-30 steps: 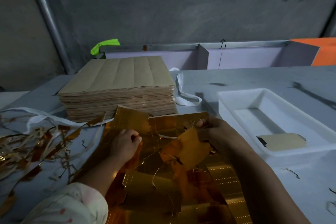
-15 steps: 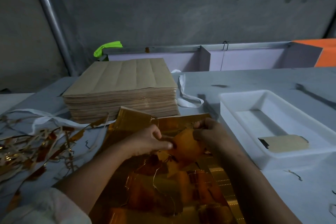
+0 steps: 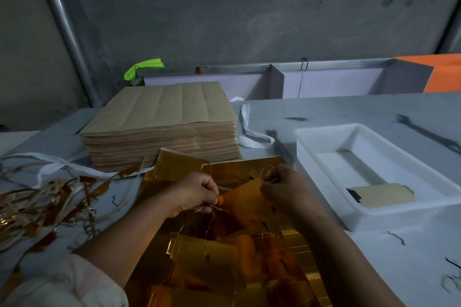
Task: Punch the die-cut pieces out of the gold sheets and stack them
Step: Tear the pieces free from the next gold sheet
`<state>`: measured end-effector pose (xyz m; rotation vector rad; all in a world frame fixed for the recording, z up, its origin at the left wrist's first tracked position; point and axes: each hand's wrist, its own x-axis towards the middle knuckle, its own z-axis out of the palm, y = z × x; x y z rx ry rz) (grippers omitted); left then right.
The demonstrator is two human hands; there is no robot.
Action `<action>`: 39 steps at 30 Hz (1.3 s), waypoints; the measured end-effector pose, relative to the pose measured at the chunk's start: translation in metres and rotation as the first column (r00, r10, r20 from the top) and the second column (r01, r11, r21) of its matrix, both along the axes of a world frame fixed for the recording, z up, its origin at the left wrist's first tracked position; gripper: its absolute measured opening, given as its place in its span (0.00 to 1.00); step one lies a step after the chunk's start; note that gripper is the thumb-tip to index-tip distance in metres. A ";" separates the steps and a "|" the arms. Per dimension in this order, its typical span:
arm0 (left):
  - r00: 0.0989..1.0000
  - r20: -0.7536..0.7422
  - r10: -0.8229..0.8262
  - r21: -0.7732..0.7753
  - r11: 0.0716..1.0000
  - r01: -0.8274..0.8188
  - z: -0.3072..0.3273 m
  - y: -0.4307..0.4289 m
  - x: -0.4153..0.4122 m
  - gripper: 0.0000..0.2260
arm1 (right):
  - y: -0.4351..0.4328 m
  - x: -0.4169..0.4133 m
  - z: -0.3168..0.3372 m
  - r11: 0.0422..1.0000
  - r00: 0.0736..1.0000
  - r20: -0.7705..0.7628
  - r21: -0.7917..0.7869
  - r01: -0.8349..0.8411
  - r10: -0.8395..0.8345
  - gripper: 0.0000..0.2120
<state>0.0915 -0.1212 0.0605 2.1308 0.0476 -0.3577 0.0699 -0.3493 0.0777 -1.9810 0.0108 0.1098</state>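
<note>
A: Where do we find the piece?

B: We see a small orange-gold die-cut piece point(image 3: 240, 193) lifted above the crumpled gold foil sheet point(image 3: 214, 257), which lies on the grey table point(image 3: 324, 112) right in front of us. The piece hangs between our two hands.

A: And how do we hold it?

B: Our left hand point(image 3: 197, 193) has its fingers curled and pinches the piece's edge at 9 o'clock, with thin foil threads trailing under it. Our right hand point(image 3: 284, 185) pinches the edge at 2 o'clock, fingers bent tight. We cannot tell whether the piece is fully free of the sheet.

A: What do we see around that?

B: At 3 o'clock from the hands stands a white plastic tray point(image 3: 374, 219), and one tan flat piece point(image 3: 381, 195) with a dark corner lies in its near end. At 11 o'clock sits a thick stack of brown paper sheets point(image 3: 162, 127), its near edge touching the sheet's far edge. At 9 o'clock a heap of gold and white scrap strips point(image 3: 37, 207) is spread. A white strap point(image 3: 247, 129) curls just beside the stack, at 1 o'clock.
</note>
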 end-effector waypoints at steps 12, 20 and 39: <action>0.999 -0.047 -0.001 -0.198 0.980 -0.009 -0.005 0.008 -0.004 0.05 | -0.008 -0.001 0.000 0.996 0.999 0.036 -0.087 0.020 -0.017 0.08; 0.987 -0.066 0.146 -0.255 0.954 -0.158 -0.020 0.014 -0.005 0.03 | -0.021 0.000 0.000 0.998 0.998 0.014 0.005 0.064 -0.064 0.04; 0.935 -0.108 0.338 -0.411 0.841 -0.352 -0.030 0.015 -0.010 0.05 | -0.031 0.031 -0.039 0.745 0.793 -0.112 0.287 0.602 -0.598 0.08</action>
